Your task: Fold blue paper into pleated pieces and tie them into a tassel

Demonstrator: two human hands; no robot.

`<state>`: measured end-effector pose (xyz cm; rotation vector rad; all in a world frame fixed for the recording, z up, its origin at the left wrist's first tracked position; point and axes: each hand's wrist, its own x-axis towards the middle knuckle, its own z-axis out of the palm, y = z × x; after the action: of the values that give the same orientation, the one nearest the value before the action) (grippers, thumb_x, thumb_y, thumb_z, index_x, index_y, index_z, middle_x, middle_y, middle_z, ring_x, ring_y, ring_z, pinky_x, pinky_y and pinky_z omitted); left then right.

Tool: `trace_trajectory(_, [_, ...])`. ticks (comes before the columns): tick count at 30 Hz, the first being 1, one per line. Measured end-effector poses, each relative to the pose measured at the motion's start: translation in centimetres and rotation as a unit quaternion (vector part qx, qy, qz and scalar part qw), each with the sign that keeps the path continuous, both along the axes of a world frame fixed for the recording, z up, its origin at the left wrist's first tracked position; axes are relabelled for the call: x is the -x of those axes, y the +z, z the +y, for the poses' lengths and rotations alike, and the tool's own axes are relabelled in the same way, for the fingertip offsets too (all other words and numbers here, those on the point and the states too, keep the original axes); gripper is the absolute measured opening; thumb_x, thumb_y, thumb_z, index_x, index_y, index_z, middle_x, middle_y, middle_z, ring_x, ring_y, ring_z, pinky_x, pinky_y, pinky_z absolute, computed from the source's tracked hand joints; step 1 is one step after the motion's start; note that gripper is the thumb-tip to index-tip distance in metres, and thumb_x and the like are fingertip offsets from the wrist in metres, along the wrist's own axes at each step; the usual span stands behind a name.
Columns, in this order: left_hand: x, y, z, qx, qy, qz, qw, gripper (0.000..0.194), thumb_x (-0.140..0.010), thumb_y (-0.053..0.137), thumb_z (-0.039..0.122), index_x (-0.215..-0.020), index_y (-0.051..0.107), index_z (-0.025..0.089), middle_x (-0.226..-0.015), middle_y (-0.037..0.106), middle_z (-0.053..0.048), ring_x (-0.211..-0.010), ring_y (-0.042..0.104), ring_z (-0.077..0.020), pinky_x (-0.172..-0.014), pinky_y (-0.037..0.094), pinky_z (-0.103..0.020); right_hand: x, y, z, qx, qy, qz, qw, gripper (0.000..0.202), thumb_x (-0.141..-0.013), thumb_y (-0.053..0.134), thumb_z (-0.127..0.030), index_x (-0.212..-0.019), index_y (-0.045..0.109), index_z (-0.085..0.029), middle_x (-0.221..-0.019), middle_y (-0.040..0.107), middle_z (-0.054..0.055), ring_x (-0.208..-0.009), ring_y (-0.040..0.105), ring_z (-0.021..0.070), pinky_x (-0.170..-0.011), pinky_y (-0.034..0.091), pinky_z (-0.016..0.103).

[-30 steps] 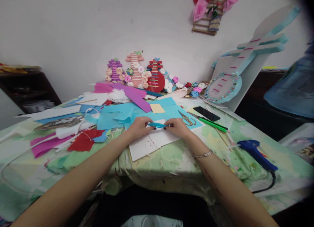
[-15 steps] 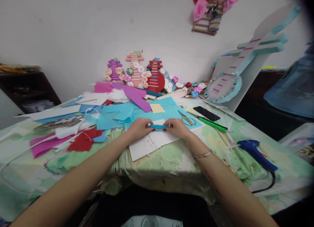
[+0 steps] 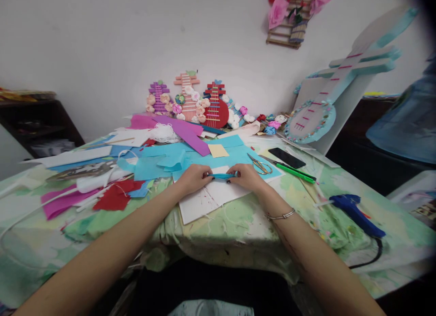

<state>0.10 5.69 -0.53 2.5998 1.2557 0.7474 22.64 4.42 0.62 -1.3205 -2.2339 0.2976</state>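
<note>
A narrow folded strip of blue paper (image 3: 222,175) stretches between my two hands, above a white sheet (image 3: 200,202). My left hand (image 3: 195,177) pinches its left end between thumb and fingers. The right end is pinched the same way by my right hand (image 3: 247,177), whose wrist wears a bracelet. Behind the hands lies a larger blue sheet (image 3: 235,159) with a small cream paper square (image 3: 218,150) on it. Gold-handled scissors (image 3: 261,166) rest just beyond my right hand.
To the right lie a phone (image 3: 286,158), a green utility knife (image 3: 295,172) and a blue glue gun (image 3: 357,215) with its cord. Red fabric-like scraps (image 3: 117,195) and a white cable are at left. Decorated instrument models (image 3: 216,107) stand along the wall.
The blue paper strip looks thinner and flatter between my fingertips. Both hands have stayed almost in place, still pinching its ends.
</note>
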Motion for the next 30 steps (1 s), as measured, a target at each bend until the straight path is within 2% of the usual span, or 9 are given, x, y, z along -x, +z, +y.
trace_trajectory(7, [-0.04,-0.01,0.2,-0.03,-0.013,0.01,0.999,0.018,-0.083,0.052,0.027,-0.079,0.066,0.015,-0.071,0.06,-0.004,-0.066,0.052,-0.0161,-0.062,0.036,-0.026,-0.12,0.02,0.07,0.011,-0.013,0.003,1.0,0.012,-0.069,0.071,-0.016,-0.08,0.074,-0.017,-0.07,0.066,0.001,-0.061,0.052,0.0111,-0.058,0.037,0.022])
trace_trajectory(13, [0.04,-0.18,0.41,-0.027,-0.029,0.005,0.999,0.014,-0.082,0.055,0.027,-0.08,0.064,0.016,-0.071,0.059,-0.002,-0.066,0.053,-0.0155,-0.062,0.037,-0.026,0.09,0.05,-0.12,0.012,-0.014,0.011,1.0,0.012,-0.068,0.071,-0.015,-0.08,0.073,-0.016,-0.066,0.065,0.0,-0.062,0.053,0.0112,-0.058,0.037,0.021])
trace_trajectory(22, [-0.04,-0.21,0.1,-0.019,-0.045,-0.008,0.999,0.008,-0.078,0.059,0.02,-0.082,0.064,0.016,-0.069,0.058,0.0,-0.063,0.053,-0.0137,-0.06,0.038,-0.024,-0.06,-0.31,0.11,0.005,-0.008,0.022,1.0,0.012,-0.068,0.071,-0.015,-0.08,0.073,-0.017,-0.065,0.064,0.0,-0.061,0.052,0.0109,-0.058,0.036,0.021])
trace_trajectory(30, [0.0,-0.17,0.1,-0.026,-0.057,-0.016,0.998,0.015,-0.082,0.055,0.017,-0.083,0.069,0.016,-0.072,0.06,-0.002,-0.066,0.054,-0.0136,-0.063,0.04,-0.024,-0.03,-0.47,0.13,-0.004,-0.014,0.032,0.999,0.011,-0.072,0.066,-0.013,-0.079,0.074,-0.017,-0.068,0.067,0.001,-0.061,0.052,0.0107,-0.06,0.036,0.022])
